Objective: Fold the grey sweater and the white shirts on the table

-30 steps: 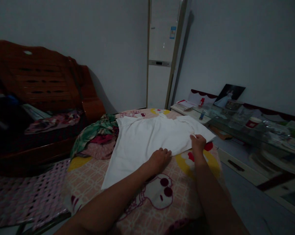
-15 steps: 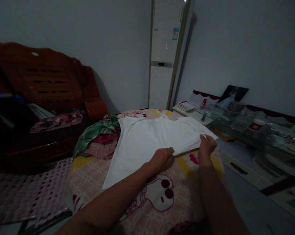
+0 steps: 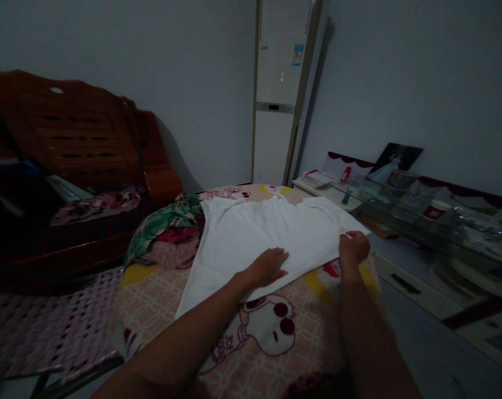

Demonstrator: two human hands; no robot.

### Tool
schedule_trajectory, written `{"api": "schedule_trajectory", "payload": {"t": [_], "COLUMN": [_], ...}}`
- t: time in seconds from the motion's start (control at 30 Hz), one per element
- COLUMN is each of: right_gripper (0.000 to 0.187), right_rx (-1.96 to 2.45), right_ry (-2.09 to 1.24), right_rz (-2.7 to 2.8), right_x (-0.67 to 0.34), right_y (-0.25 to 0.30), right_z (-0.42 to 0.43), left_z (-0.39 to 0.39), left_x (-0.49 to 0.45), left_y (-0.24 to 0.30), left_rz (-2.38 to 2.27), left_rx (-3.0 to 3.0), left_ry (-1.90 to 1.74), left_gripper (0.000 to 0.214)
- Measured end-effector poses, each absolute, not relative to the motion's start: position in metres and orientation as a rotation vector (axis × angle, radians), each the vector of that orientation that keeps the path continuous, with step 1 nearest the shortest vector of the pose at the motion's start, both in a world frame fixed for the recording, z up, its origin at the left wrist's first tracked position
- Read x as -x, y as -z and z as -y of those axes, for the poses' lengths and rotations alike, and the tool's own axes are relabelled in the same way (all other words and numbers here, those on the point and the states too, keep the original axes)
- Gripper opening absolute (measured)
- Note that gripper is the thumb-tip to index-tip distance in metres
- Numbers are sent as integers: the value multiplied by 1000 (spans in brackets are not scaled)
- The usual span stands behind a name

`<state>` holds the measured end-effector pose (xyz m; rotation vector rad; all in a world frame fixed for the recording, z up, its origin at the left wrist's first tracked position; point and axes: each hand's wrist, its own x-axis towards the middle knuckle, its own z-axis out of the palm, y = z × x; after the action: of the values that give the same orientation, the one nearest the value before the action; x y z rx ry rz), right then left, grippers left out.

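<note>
A white shirt [image 3: 238, 238] lies spread over a round table with a pink patterned cloth [image 3: 159, 310]; shallow wrinkles run across its middle. On the shirt, close to its near edge, my left hand [image 3: 268, 268] rests palm down with the fingers stretched out. My right hand [image 3: 354, 246] has its fingers pinched on the shirt's right-hand part, by the near edge. Left of the shirt, a pile of crumpled clothes [image 3: 171, 233] in green, red and pink sits at the table's edge.
A pink woven chair [image 3: 67, 321] stands at the left, with a wooden bench [image 3: 84, 133] behind it. To the right is a glass-topped cabinet holding a paper cup [image 3: 436, 210] and plastic bags. A tall white air conditioner [image 3: 275, 138] fills the corner.
My left hand has let go of the shirt's near edge, moved slightly left and flattened onto the fabric. That edge now lies lower, nearer to me. My right hand stays nearly in place.
</note>
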<state>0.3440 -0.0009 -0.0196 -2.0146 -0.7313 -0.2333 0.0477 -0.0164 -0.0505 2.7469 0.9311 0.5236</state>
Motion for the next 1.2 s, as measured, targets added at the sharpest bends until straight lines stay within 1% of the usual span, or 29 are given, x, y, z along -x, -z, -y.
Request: {"api": "schedule_trajectory", "payload": {"t": [0.07, 0.17, 0.23, 0.3, 0.5, 0.6, 0.67, 0.8, 0.83, 0.9, 0.97, 1.07, 1.13, 1.2], "right_gripper": [25, 26, 24, 23, 31, 31, 25, 18, 16, 13, 13, 17, 17, 19], "right_rx": [2028, 2058, 2070, 2081, 2178, 2037, 1869, 1655, 1659, 1761, 1910, 2056, 2081, 2057], "right_ry": [252, 202, 175, 219, 344, 352, 233, -367, -440, -403, -260, -139, -128, -150], "right_rz": [747, 867, 958, 971, 1085, 1178, 1323, 1799, 1900, 1995, 1968, 1875, 1843, 1843], "right_x": [-345, -345, -345, -343, -336, -325, -310, -273, -265, -254, -252, -258, -262, -263], "right_y": [20, 18, 15, 12, 7, 3, 1, 9, 13, 21, 26, 28, 27, 26], "right_z": [1, 1, 1, 3, 13, 11, 8, 1, 0, -2, -4, -5, -5, -4], "left_z": [17, 19, 20, 20, 19, 17, 15, 9, 7, 3, 0, -3, -1, 6], "left_x": [-46, -47, -47, -47, -50, -49, -47, -38, -36, -32, -28, -22, -21, -23], "left_y": [56, 56, 53, 51, 51, 49, 47, 43, 41, 39, 37, 34, 31, 26], "left_rz": [-909, -901, -901, -912, -962, -1065, -1165, -1372, -1444, -1605, -1742, -1801, -1663, -1352], "left_rx": [-2823, -2831, -2816, -2810, -2806, -2741, -2706, -2658, -2632, -2563, -2495, -2442, -2465, -2494], "left_ry": [-404, -342, -345, -352, -337, -427, -454, -296, -270, -247, -242, -269, -406, -578], "left_gripper": [57, 59, 57, 55, 55, 54, 54, 52, 52, 52, 51, 48, 45, 40]}}
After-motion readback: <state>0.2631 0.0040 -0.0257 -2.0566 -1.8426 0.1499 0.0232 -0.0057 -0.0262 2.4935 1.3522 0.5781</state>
